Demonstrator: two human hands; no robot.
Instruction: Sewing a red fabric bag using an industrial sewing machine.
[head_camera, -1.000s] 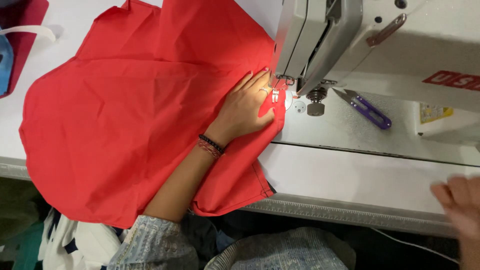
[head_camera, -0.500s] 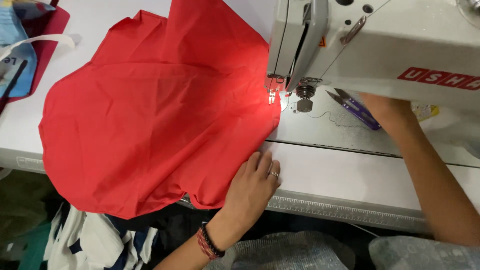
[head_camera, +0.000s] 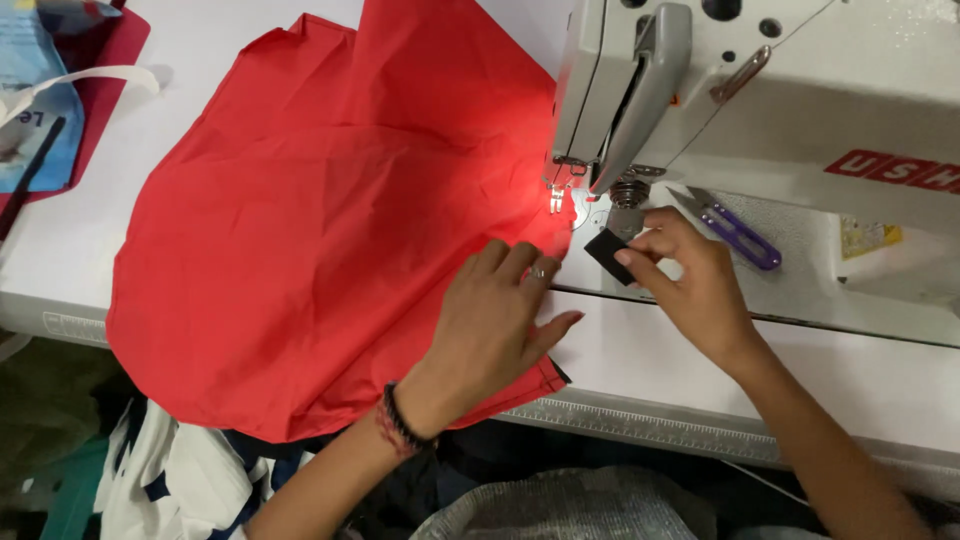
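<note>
- Red fabric (head_camera: 320, 220): spread over the white table (head_camera: 640, 350), one edge drawn up beside the presser foot (head_camera: 556, 192) of the white sewing machine (head_camera: 760, 100); the lit needle area is seen just at that edge.
- Left hand (head_camera: 495, 325): laid flat and open, palm down, on the near edge of the red fabric; nothing is gripped, the cloth is only pressed.
- Right hand (head_camera: 690, 280): closed by thumb and fingertips on a small black patch (head_camera: 608, 254), held just right of the presser foot, apart from the fabric.
- Progress, as judged: the cloth is positioned at the needle; the patch is not yet laid on it, and no stitching on the patch is visible.
- Purple thread snips (head_camera: 735, 232): lying untouched on the machine bed.
</note>
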